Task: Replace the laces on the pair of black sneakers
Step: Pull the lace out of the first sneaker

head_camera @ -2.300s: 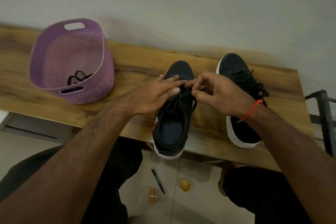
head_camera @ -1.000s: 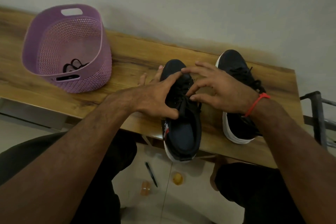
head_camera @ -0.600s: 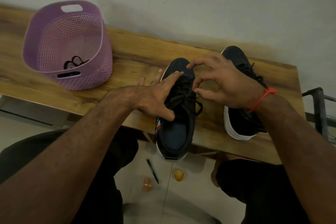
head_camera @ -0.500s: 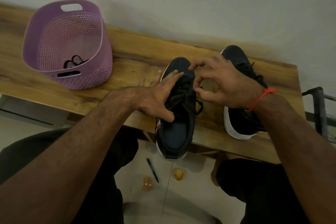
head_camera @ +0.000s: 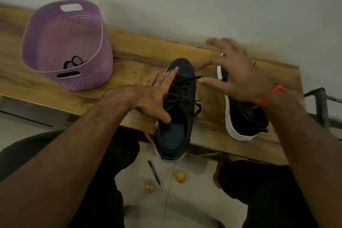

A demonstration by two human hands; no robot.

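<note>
Centre frame: black lace-up sneaker with navy insole (head_camera: pixel 177 109) on the wooden bench (head_camera: pixel 129 57), heel overhanging the near edge. Your left hand (head_camera: pixel 146 96) rests on its left side, fingers straight, thumb at the collar. Your right hand (head_camera: pixel 238 76), blurred, fingers spread, appears to hover over the second black sneaker with white sole (head_camera: pixel 238 116), centre right. Purple perforated plastic basket (head_camera: pixel 88 76) sits upper left.

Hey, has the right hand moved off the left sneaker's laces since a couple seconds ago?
Yes. The right hand has lifted off the laces and swung right and toward the wall, now spread over the other sneaker.
</note>
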